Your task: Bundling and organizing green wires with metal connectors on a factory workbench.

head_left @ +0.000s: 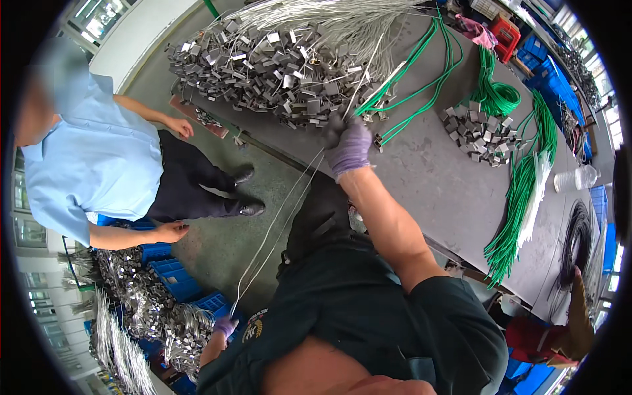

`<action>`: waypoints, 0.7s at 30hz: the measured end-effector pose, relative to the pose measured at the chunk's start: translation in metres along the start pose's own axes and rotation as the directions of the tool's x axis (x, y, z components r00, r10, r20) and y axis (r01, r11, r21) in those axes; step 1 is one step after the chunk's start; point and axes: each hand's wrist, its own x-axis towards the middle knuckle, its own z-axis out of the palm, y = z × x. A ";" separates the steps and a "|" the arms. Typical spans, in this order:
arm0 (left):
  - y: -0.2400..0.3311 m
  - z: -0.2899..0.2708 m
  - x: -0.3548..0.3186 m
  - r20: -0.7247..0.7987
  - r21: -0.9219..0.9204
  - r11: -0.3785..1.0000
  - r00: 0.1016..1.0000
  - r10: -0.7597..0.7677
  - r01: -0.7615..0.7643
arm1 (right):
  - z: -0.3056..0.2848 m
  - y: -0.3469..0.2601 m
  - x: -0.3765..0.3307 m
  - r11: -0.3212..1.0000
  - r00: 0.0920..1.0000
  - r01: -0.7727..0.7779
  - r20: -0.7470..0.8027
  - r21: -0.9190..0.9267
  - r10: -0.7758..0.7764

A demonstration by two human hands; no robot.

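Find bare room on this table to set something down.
The gray table is barest between the right hand and green wire bundle; a smaller bare patch lies between that bundle and the black coil. The far left is crowded with metal pieces and pale wires.

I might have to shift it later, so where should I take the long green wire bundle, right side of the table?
Probably mid-length on the green wire bundle, from its left: bare tabletop flanks it there, white strands crowd its right side, and its lower ends splay.
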 end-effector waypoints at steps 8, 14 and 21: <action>0.201 -0.112 0.133 -0.459 -0.468 0.647 0.791 0.405 -0.602 | 0.010 -0.059 0.016 0.974 0.963 0.203 0.160 0.104 -0.217; 0.265 -0.130 0.170 -0.582 0.137 0.509 0.347 0.736 -0.850 | 0.004 -0.115 0.059 0.910 0.920 0.392 -0.039 0.133 -0.390; 0.380 -0.228 0.148 -0.381 -0.727 0.289 0.716 0.586 -0.623 | -0.012 -0.082 0.045 0.951 0.951 0.303 0.038 0.062 -0.306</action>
